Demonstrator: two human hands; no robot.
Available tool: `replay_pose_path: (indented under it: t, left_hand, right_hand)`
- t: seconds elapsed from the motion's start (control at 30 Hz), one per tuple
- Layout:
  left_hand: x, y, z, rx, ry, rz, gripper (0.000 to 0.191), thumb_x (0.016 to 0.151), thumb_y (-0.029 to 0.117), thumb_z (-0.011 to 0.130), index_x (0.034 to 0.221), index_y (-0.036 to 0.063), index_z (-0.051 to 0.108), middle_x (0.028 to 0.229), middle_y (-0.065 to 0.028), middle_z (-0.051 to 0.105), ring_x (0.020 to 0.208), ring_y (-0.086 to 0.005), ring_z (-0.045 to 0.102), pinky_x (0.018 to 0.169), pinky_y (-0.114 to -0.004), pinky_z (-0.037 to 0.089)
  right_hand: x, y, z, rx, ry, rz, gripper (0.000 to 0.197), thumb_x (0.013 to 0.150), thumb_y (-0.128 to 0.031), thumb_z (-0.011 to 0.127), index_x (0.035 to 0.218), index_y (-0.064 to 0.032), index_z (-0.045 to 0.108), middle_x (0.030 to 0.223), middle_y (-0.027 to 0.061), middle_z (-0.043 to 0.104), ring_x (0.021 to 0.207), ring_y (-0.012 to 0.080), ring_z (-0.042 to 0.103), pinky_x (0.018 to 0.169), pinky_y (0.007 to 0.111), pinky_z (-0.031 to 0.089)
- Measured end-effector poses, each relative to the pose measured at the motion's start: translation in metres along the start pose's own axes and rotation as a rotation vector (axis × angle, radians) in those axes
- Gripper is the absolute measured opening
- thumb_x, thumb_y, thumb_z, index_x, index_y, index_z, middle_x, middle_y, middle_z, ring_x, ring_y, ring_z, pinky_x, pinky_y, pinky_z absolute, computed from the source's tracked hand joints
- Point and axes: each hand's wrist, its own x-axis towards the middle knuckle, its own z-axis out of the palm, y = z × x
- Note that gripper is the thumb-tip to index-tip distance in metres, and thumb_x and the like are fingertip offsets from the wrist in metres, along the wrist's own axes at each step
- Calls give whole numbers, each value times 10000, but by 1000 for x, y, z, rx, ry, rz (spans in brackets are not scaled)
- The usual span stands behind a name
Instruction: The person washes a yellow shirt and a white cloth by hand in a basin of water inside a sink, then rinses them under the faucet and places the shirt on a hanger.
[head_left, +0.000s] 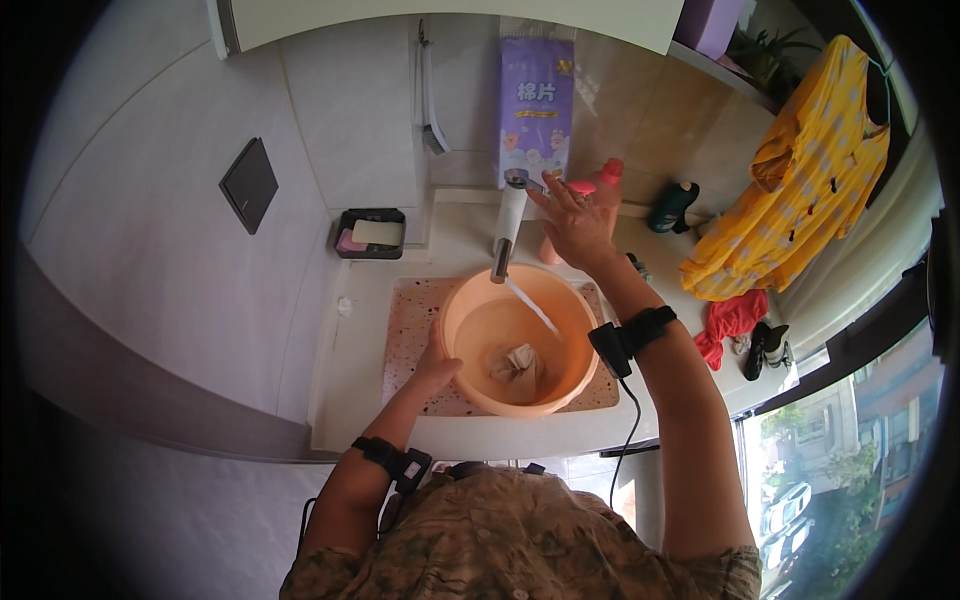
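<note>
An orange plastic basin (465, 375) stands on a speckled pink mat (409, 330), with water and a crumpled white cloth (522, 364) in it. Water runs from the tap (508, 225) into the basin. My left hand (437, 364) grips the basin's left rim, thumb towards me. My right hand (576, 229) is raised beside the top of the tap, fingers spread, the fingertips at its lever; whether they touch it is not clear. Behind that hand stands a pink bottle (611, 180), partly covered by it.
A soap dish (371, 251) with soap sits at the back left. A brush (433, 112) and a purple cotton-pad pack (535, 105) are at the wall. On the right are a dark green bottle (673, 206), a hanging yellow garment (795, 180), a red cloth (735, 322) and small shoes (766, 350).
</note>
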Motion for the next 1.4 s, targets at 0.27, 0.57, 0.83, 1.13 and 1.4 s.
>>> replay_pose_path:
  t: [0.27, 0.57, 0.83, 1.13, 1.4]
  left_hand:
    - [3, -11, 3, 221, 11, 48, 880, 681, 49, 506, 1365, -38, -41, 1379, -240, 214, 1283, -310, 248, 1035, -333, 237]
    - [1, -23, -7, 437, 10, 65, 870, 723, 114, 505, 1347, -70, -72, 1379, -274, 173, 1294, -337, 210, 1037, -328, 226]
    - [6, -35, -9, 418, -8, 128, 872, 739, 131, 521, 1342, -81, -74, 1364, -296, 178, 1281, -355, 228, 1025, -335, 254]
    - [0, -14, -4, 404, -28, 80, 884, 738, 121, 544, 1345, -72, -70, 1352, -294, 203, 1261, -352, 266, 1011, -344, 282]
    - [-5, -9, -3, 470, 12, 97, 932, 732, 155, 578, 1356, -24, -91, 1304, -295, 307, 1171, -381, 402, 951, -372, 363]
  right_hand:
    - [28, 14, 42, -158, -90, 32, 465, 788, -140, 514, 1247, -143, 441, 1332, 34, 398, 1179, 227, 435, 930, 380, 392]
    - [34, 33, 26, -52, -62, 21, 405, 784, -81, 449, 1144, -232, 557, 1131, 5, 578, 980, 205, 580, 865, 347, 438]
    - [50, 29, 3, -88, -300, 101, 411, 844, -143, 453, 1207, -329, 504, 1168, 26, 562, 909, 225, 602, 808, 332, 433]
    - [19, 19, 10, 157, -102, 247, 486, 838, -129, 470, 1301, -248, 383, 1095, 133, 579, 968, 287, 572, 822, 396, 452]
    - [-122, -45, 43, 883, -358, 517, 507, 778, -146, 593, 1252, -80, 426, 1104, 182, 557, 951, 279, 586, 877, 389, 417]
